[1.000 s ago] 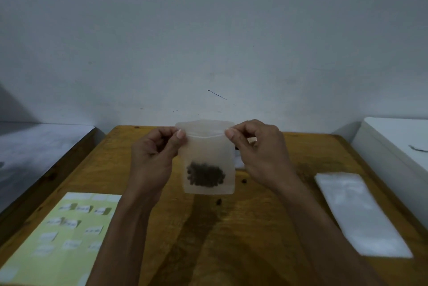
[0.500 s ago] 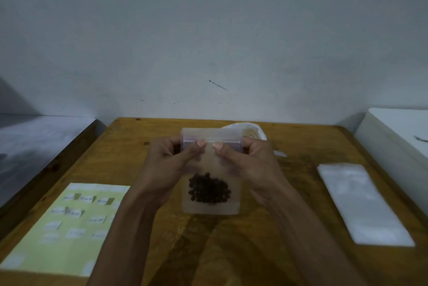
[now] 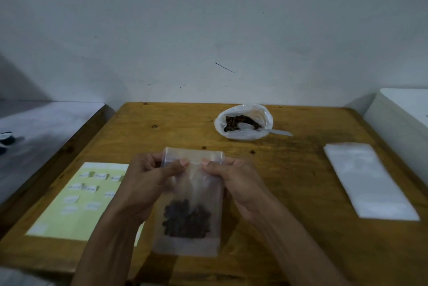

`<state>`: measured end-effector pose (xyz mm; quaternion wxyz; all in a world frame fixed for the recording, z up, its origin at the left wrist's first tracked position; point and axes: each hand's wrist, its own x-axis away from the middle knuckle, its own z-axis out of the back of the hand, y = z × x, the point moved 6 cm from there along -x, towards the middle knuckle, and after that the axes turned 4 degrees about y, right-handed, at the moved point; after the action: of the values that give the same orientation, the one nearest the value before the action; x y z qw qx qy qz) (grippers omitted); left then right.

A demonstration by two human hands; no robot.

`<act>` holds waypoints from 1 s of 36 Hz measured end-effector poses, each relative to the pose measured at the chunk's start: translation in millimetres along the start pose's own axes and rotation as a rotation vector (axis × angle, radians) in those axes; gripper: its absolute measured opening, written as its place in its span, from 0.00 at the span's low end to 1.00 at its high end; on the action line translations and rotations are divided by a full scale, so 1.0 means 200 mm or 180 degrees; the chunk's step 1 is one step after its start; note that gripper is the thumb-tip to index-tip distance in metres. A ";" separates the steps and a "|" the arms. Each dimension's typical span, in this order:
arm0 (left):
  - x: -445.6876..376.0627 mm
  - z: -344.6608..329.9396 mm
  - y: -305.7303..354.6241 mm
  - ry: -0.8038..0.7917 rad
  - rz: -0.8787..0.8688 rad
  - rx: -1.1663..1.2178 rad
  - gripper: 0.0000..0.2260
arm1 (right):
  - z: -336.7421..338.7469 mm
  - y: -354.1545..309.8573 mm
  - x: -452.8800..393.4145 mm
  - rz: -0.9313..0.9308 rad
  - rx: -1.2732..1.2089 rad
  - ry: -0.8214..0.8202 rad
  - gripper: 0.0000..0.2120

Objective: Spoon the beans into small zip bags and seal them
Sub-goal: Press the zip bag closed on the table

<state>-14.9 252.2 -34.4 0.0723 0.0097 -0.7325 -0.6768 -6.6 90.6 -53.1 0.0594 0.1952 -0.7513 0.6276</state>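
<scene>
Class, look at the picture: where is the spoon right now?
In the head view the spoon lies at the far right of the wooden table, its bowl inside the open bag of beans and its handle sticking out to the right.

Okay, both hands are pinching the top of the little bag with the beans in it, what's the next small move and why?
Probably slide both thumbs outward along the zip strip, pressing it closed. The left hand and right hand pinch the small zip bag near the middle of its top, the beans already sit at the bottom, and the corners look unpressed.
</scene>
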 end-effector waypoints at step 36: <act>-0.14 0.20 -0.14 0.1176 -0.0107 -0.3390 0.09 | -0.06 0.04 -0.12 0.1055 0.3897 0.1312 0.12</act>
<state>6.6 292.1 -67.5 0.1835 0.1018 -0.2647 -0.9412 9.8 107.8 -65.8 -0.0171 -0.0483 -0.2527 0.9662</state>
